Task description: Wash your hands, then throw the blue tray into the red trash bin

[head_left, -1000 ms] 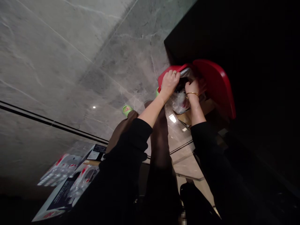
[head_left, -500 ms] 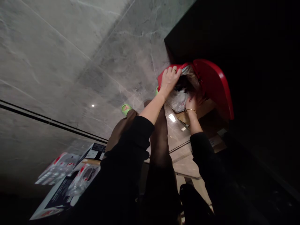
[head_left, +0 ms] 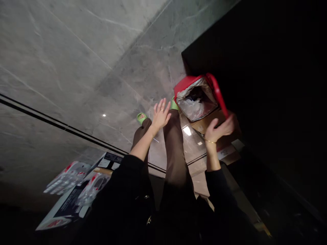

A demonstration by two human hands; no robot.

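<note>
Right hand (head_left: 221,128) is curled under the lower edge of the red lid (head_left: 217,93), fingers closed on it as far as I can tell, holding it tipped up; left hand (head_left: 160,114) is open, fingers spread, holding nothing, hovering near the bin's near corner but not touching; both sleeves black, gold bangle on the right wrist; brown trouser legs and green slippers (head_left: 142,117) sit just below the left hand; red bin (head_left: 184,84) stands on the grey marble floor (head_left: 76,68) against a dark cabinet, its clear plastic liner (head_left: 195,102) folded over the rim, dark contents inside; cardboard (head_left: 204,124) lies just beside the bin; printed packaging lies well apart at the lower left; risk as I read it: grip on the lid edge is shallow, so a slip would drop it shut; liner looks loose at the rim and could sag in.
</note>
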